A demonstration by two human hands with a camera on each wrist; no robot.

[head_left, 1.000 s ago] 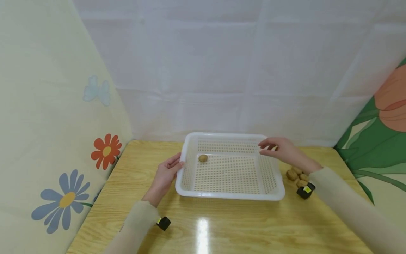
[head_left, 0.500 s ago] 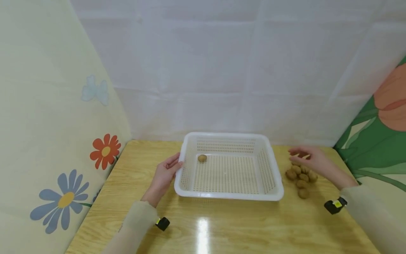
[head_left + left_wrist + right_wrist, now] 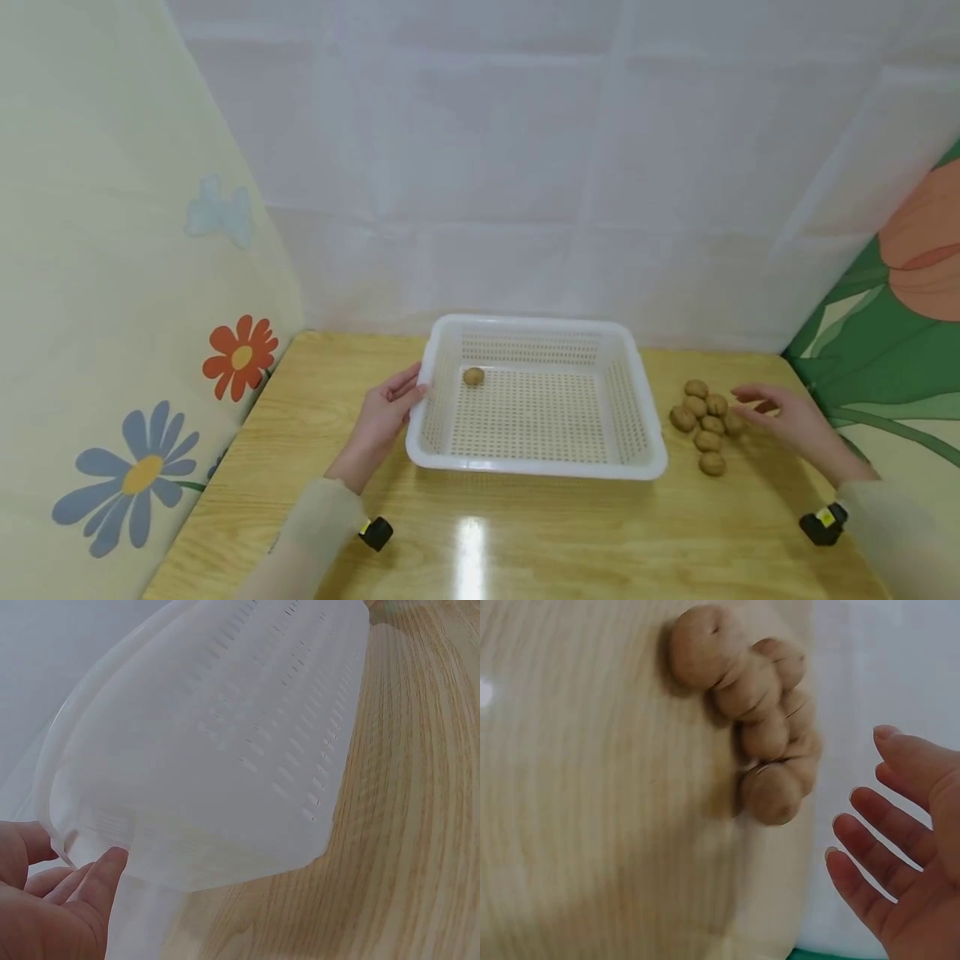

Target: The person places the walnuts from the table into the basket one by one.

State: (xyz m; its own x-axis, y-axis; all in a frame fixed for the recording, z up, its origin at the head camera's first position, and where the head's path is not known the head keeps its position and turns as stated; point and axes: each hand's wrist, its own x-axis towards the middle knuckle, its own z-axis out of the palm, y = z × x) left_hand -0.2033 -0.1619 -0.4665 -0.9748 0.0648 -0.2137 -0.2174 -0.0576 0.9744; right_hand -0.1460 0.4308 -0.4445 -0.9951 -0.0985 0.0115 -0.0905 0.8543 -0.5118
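Observation:
A white plastic basket (image 3: 630, 392) with slotted walls stands on the table, one walnut (image 3: 473, 377) lying in its far left part. My left hand (image 3: 381, 417) grips the basket's left rim; in the left wrist view its fingers (image 3: 101, 881) lie under the rim against the outer wall. To the right of the basket, several walnuts (image 3: 694, 406) lie in a loose cluster. My right hand (image 3: 791, 421) is just right of that cluster and holds nothing. In the right wrist view the right hand (image 3: 911, 840) has its fingers spread, apart from the walnuts (image 3: 772, 795).
The wood-grain table (image 3: 555, 542) extends in front of the basket. A white cloth (image 3: 465, 167) hangs behind it. Printed cloths with flowers stand at the left (image 3: 112, 292) and at the right (image 3: 900, 350).
My right hand has moved from above the basket's right rim, over the walnuts, to their right side. The left hand stays on the rim and the basket keeps its place.

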